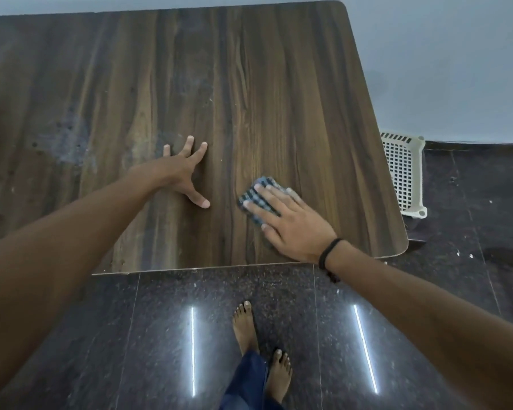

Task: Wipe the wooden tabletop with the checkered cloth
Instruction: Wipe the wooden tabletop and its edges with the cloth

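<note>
The dark wooden tabletop (249,84) fills the upper part of the head view. A folded blue-and-white checkered cloth (253,199) lies near the table's front right corner. My right hand (290,223) presses flat on the cloth with straight, spread fingers and covers most of it. My left hand (187,170) rests on the bare wood to the left of the cloth, fingers spread and propped on their tips. A black band is around my right wrist. Pale dusty smears show on the left part of the tabletop (68,137).
A white perforated plastic basket (403,173) stands on the floor just beyond the table's right edge. Dark polished floor tiles (160,335) lie in front, with my bare feet (243,327) close to the table's front edge. A pale wall runs behind the table.
</note>
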A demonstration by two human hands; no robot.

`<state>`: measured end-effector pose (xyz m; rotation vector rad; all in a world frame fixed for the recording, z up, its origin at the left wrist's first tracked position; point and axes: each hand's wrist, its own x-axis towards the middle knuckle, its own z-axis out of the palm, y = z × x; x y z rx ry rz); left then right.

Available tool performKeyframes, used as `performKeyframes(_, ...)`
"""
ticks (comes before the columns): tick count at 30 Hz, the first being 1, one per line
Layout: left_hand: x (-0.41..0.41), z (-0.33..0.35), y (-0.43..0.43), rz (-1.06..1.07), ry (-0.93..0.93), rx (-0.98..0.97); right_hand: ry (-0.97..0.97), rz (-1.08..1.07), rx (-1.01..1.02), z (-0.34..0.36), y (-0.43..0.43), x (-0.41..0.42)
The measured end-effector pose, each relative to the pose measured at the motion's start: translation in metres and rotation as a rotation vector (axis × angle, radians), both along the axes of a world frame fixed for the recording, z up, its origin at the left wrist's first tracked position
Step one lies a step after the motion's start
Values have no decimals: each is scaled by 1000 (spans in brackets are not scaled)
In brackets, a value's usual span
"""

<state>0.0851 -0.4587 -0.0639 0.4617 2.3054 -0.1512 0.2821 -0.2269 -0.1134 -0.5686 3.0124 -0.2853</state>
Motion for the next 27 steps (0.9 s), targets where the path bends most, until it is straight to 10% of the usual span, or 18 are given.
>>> performKeyframes(4, 8, -3, -18, -8, -9, -44, 0, -473, -47, 0, -4, -1)
performKeyframes(8, 16, -3, -25, -6, -9, -16, 4, 38, -19, -2, -16, 38)
performKeyframes(12, 19, -1, -26, 10, 1, -11, 8, -541, -86, 1, -11, 37)
performKeyframes(16, 20, 0, -24, 15, 3, 17, 3, -64, -37, -1, -13, 58)
performKeyframes(20, 20, 1, -24, 25, 2, 7, -21, -530, -59, 2, -4, 33)
performKeyframes(24, 21, 1, -25, 21, 14, 27, -31, 18, -27, 2, -18, 47)
performKeyframes(27, 21, 0, -25, 36, 11, 18, -15, -421, -61, 4, 2, 7)
